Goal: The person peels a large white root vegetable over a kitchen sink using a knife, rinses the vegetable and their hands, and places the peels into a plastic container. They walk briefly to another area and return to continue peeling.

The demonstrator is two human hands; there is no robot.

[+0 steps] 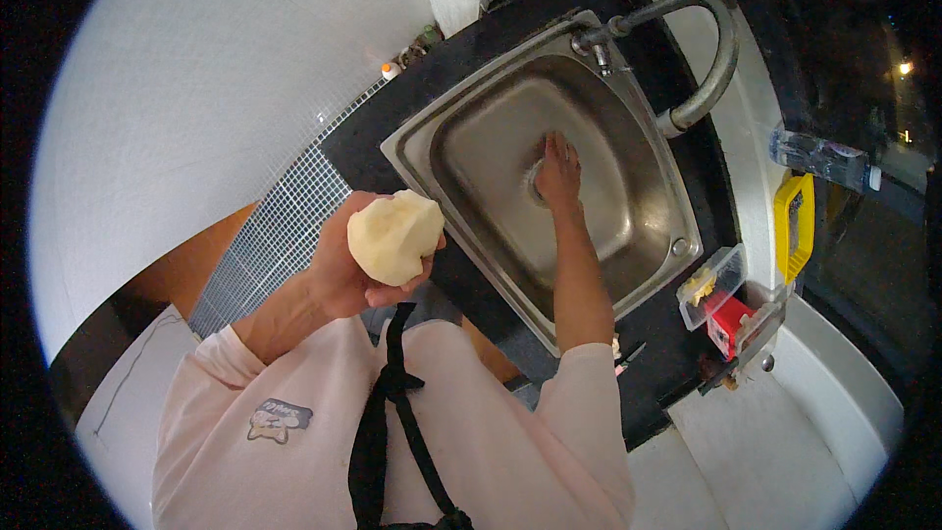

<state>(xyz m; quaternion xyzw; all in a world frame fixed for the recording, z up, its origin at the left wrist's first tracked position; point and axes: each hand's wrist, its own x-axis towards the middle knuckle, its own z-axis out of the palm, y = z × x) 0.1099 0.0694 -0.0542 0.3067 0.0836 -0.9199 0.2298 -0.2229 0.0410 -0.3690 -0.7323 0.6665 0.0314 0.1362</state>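
Note:
My left hand [346, 258] holds a large peeled, pale yellow potato or similar root vegetable [396, 237], with its cut facets facing up, beside the near left edge of the sink. Down inside the stainless steel sink [493, 118], my right hand [561, 173] reaches to the round drain [537, 178] at the bottom. Its fingers are extended and partly cover the drain; whether they touch it I cannot tell. No object shows in that hand. No running water is visible from the curved metal faucet [725, 51].
Right of the sink, a clear plastic container with yellowish pieces [699, 287] stands by a red container [727, 324]. A small knife [631, 357] lies on the black countertop [662, 383]. A plastic bottle [824, 158] and yellow basket [795, 228] are on the sill.

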